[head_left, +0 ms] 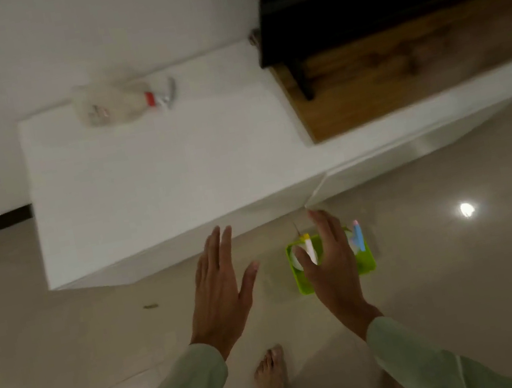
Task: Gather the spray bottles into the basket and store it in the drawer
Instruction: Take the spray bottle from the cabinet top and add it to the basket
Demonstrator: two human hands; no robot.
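A lime-green basket [368, 263] stands on the floor in front of the white cabinet [156, 177]. It holds a bottle with a yellow and white top [309, 247] and one with a blue and pink sprayer [357, 234]. A clear spray bottle with a red collar [119, 103] lies on its side on the cabinet top, near the wall. My right hand [331, 262] hovers above the basket, fingers spread, holding nothing. My left hand [221, 285] is raised flat and open to the left of the basket, in front of the cabinet's lower edge.
A dark wood unit [396, 66] rests on the right part of the cabinet. The cabinet fronts [379, 165] are closed. My bare foot [270, 379] stands on the glossy tiled floor. A small scrap [150, 306] lies on the floor at left.
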